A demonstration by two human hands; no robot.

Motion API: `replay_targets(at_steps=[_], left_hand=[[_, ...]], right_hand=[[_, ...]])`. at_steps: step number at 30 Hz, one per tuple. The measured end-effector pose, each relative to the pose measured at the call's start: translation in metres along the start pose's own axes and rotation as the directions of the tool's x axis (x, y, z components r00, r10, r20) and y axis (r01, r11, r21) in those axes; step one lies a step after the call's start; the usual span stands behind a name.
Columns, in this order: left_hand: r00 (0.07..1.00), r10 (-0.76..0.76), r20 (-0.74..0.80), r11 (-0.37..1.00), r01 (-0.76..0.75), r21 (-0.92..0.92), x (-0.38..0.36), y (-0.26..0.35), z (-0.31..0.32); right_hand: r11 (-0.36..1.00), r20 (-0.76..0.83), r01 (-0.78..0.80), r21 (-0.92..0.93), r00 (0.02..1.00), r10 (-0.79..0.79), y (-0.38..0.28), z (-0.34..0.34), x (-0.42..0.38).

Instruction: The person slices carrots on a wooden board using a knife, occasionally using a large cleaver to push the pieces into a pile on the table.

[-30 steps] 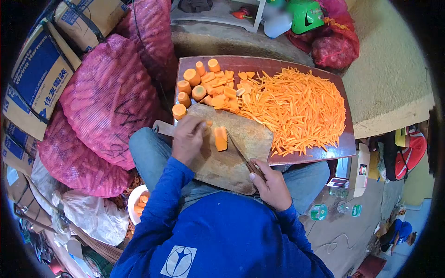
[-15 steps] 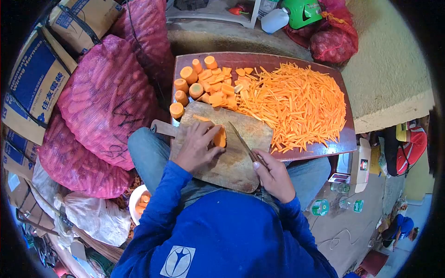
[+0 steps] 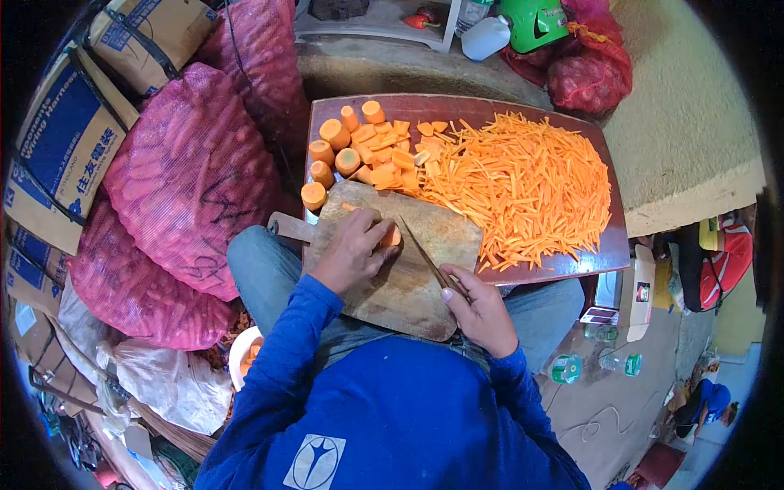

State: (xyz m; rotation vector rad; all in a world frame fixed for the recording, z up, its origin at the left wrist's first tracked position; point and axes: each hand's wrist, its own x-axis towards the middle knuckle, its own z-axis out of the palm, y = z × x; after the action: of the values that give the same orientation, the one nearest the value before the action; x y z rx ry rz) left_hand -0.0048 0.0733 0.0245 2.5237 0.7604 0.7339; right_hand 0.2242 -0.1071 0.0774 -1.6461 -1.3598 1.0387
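Observation:
My left hand [image 3: 353, 255] is closed around a piece of carrot [image 3: 392, 237] on the wooden cutting board [image 3: 408, 290]; the fingers hide most of the piece. In my right hand [image 3: 480, 309] is a knife [image 3: 421, 248], its blade angled up and left over the board, a little right of the carrot. The board rests across my lap against a reddish-brown table [image 3: 490, 104]. On the table, carrot chunks [image 3: 335, 131] stand at the left, flat carrot slices [image 3: 392, 167] lie beside them, and a wide heap of carrot strips [image 3: 531, 188] fills the right side.
Pink mesh sacks [image 3: 192, 175] and strapped cardboard boxes [image 3: 61, 155] stand at the left. A white bowl [image 3: 242, 355] with carrot pieces sits by my left arm. Plastic bottles [image 3: 563, 369] are on the floor at right. A person [image 3: 706, 404] is at the far lower right.
My left fingers have curled further over the carrot piece, so less of it shows. The knife in my right hand has hardly moved.

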Motion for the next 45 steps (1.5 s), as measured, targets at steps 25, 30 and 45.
replay_targets(at_steps=[25, 30, 45], left_hand=[[0.99, -0.14, 0.004, 0.966, 0.137, -0.218, -0.006, 0.006, -0.003], [0.994, -0.081, -0.072, 0.973, 0.063, -0.223, -0.008, 0.005, 0.011], [0.974, -0.113, -0.195, 0.971, 0.066, -0.232, -0.019, 0.031, 0.033]], right_hand=[[0.995, 0.048, -0.099, 0.028, 0.994, 0.098, -0.009, -0.005, 0.006], [0.991, 0.049, -0.053, 0.122, 0.998, 0.047, 0.003, -0.004, 0.014], [0.997, 0.076, 0.026, 0.077, 0.997, -0.031, 0.009, -0.006, -0.004]])
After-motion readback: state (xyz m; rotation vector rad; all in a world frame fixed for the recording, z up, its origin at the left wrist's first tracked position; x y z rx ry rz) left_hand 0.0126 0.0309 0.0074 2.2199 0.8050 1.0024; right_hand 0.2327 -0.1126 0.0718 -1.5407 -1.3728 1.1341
